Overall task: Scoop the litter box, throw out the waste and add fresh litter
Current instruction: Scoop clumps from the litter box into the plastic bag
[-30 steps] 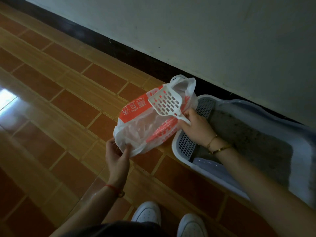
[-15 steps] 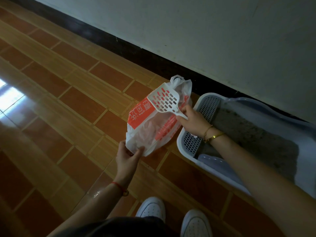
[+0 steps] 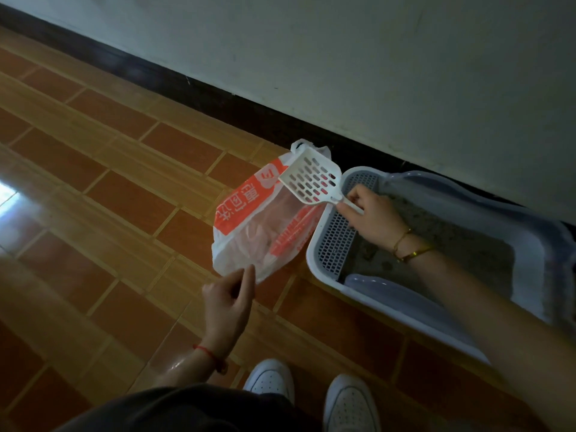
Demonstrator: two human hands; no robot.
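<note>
A slotted scoop is pinched by its handle in the grip of the right hand over a plastic bag beside the litter box, seemingly for tipping waste. Whether the bag's edge is gripped by the left hand cannot be told.

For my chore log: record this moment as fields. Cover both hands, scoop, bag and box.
scoop: head over bag, no waste visible on it
right hand: grips scoop handle
left hand: at bag's near edge; grip unclear
bag: white and red, beside box
box: by wall, grey litter inside
</note>
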